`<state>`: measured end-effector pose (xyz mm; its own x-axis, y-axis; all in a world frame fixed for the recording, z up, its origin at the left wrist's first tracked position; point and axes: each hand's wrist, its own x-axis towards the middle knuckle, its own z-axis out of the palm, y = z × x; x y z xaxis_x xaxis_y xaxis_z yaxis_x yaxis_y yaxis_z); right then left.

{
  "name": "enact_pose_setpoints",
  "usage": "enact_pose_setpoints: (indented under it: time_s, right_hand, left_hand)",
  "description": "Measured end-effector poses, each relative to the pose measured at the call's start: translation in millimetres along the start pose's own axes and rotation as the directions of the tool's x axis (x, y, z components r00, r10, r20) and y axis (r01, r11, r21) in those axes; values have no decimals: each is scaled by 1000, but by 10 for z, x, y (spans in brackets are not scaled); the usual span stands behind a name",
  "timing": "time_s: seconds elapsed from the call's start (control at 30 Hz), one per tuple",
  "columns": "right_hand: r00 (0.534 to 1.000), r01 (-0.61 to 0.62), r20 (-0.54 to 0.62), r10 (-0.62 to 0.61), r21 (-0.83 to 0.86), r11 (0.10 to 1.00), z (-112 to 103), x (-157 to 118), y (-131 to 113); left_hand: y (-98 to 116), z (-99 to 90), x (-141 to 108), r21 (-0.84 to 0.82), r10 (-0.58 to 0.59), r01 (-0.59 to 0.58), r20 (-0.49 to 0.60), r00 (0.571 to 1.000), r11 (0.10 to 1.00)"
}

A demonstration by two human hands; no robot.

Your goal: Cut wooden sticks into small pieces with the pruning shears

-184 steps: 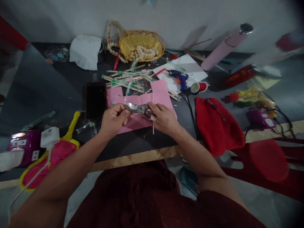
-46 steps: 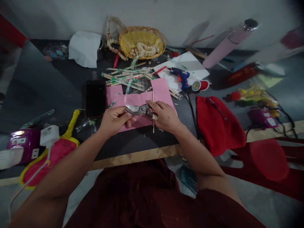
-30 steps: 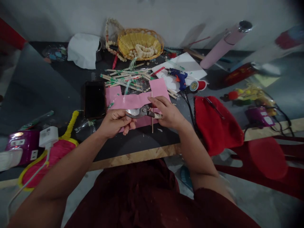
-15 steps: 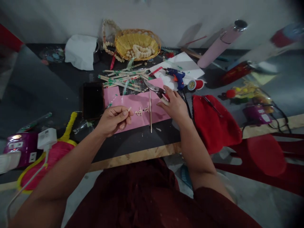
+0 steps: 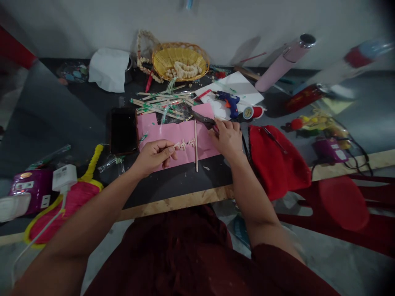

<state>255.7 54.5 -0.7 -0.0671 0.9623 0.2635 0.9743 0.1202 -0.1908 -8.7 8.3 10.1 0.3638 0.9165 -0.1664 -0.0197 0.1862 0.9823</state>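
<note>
Wood sliver, pale and slim, is clamped in the grip of the left hand over creased pink paper; farther right, the grip of the right hand is wrapped around curved-bladed metal shears.

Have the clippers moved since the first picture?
Yes: the clippers have shifted rightward and farther from the person, away from the phone and closer to the glue gun.

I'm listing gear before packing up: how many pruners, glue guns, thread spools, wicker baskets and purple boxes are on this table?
Pruners: 1
Glue gun: 1
Thread spool: 1
Wicker basket: 1
Purple boxes: 2
Total: 6
</note>
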Motion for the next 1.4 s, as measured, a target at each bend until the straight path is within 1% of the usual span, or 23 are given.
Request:
enact_pose_setpoints:
  time_s: [0.07, 0.1, 0.13, 0.17, 0.2, 0.23, 0.27, 0.3, 0.37, 0.47, 0.6, 0.83, 0.9, 0.97, 1.03, 1.07, 1.1, 1.13, 1.2, 1.23, 1.3, 1.37, 1.4]
  right_hand:
    - [991, 71, -118, -59, 104, 992, -57, -2, -71]
    - [985, 120, -145, -92, 191, 974, -90, -10, -128]
    - [983, 164, -127, -130, 302, 939, -122, -24, -198]
    - [986, 168, -68, -153, 434, 885, -150, -47, -279]
    - [981, 136, 36, -189, 569, 811, -173, -77, -366]
    - [952, 81, 163, -261, 686, 723, -187, -112, -453]
    - [904, 12, 266, -336, 769, 640, -194, -149, -534]
    - [862, -60, 336, -380, 812, 581, -194, -186, -604]
    - [790, -146, 418, -449, 839, 525, -180, -244, -699]
    - [746, -186, 440, -500, 859, 478, -155, -280, -741]
    - [732, -275, 434, -525, 893, 355, -123, -294, -725]
    - [729, -391, 378, -571, 914, 105, 10, -378, -741]
    - [732, -398, 355, -582, 916, 58, 5, -408, -766]
    - [735, -371, 314, -601, 928, 31, -39, -431, -792]
    - [760, -280, 250, -600, 959, 45, -100, -431, -796]
    - [781, -199, 213, -587, 976, 88, -125, -417, -781]
    - [808, -99, 174, -563, 982, 161, -140, -392, -752]
    - [833, 14, 138, -536, 963, 269, -143, -356, -710]
    - [871, 209, 44, -490, 868, 450, -113, -264, -595]
    - [890, 257, 16, -455, 807, 532, -84, -216, -531]
    - [925, 278, 9, -381, 668, 691, -16, -134, -420]
    - [927, 310, 9, -376, 547, 778, 44, -88, -353]
    - [919, 332, 14, -394, 510, 794, 66, -79, -339]
  left_hand:
    - [-7, 9, -7, 103, 27, -25, -21, 999, 994]
    - [-11, 10, -13, 164, 50, -44, -32, 998, 985]
    - [-18, 9, -18, 234, 79, -67, -39, 996, 970]
    - [-25, 5, -21, 312, 115, -96, -41, 993, 945]
    - [-32, 0, -24, 396, 159, -131, -38, 987, 909]
    - [-39, -6, -25, 479, 207, -168, -30, 978, 862]
    - [-44, -14, -24, 553, 254, -203, -16, 967, 808]
    - [-48, -21, -23, 613, 298, -236, 2, 955, 754]
    - [-50, -34, -22, 688, 350, -288, 53, 935, 666]
    - [-54, -47, -27, 748, 362, -339, 141, 921, 571]
    - [-95, -44, -48, 779, 406, -386, 185, 895, 495]
    - [-120, 8, -121, 822, 500, -358, 104, 859, 443]
    - [-97, 27, -137, 817, 526, -361, 84, 846, 451]
    - [-73, 39, -141, 794, 524, -332, 20, 851, 509]
    - [-53, 41, -136, 752, 489, -284, -57, 871, 595]
    - [-45, 39, -132, 733, 471, -263, -89, 878, 628]
    - [-39, 36, -129, 718, 463, -250, -113, 879, 650]
    - [-36, 32, -126, 709, 465, -245, -131, 876, 661]
    - [-36, 27, -122, 711, 482, -234, -166, 860, 663]
    - [-38, 27, -122, 713, 491, -234, -176, 853, 661]
    - [-44, 30, -121, 705, 496, -237, -184, 849, 668]
    - [-47, 37, -119, 702, 486, -237, -176, 856, 671]
    - [-47, 40, -119, 705, 479, -235, -168, 861, 670]
